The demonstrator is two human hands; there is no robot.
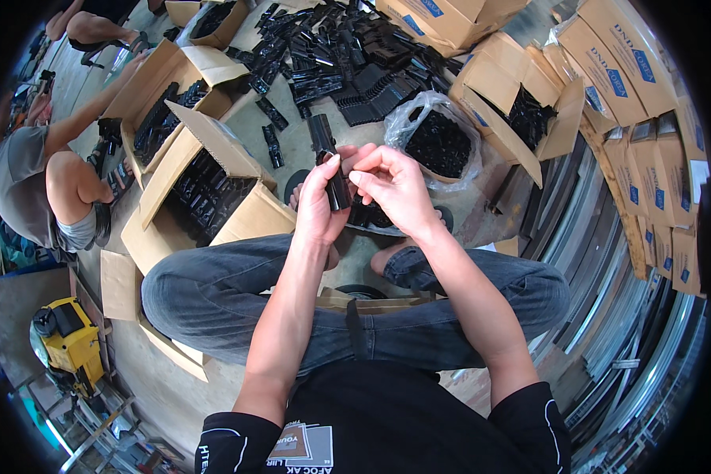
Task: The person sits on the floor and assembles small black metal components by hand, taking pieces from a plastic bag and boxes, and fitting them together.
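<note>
My left hand [316, 209] is closed round a long, glossy black plastic part [321, 136], held upright and slightly tilted above the floor between my knees. Close against the part's right side is my right hand [399, 189], thumb and fingertips pinched together. Whatever sits in that pinch, if anything, is too small to make out. Below the hands, small black pieces [369, 213] lie in a container partly hidden by my right hand and wrist. Just beyond the right hand stands a clear plastic bag [468, 172] holding many small black pieces [437, 146].
Open cartons [162, 217] of black parts stand at my left, another carton [494, 103] at the far right. Loose black parts [324, 47] heap on the floor ahead. Long metal profiles [584, 261] and stacked boxes [648, 174] line the right. Another person [24, 174] crouches at the left.
</note>
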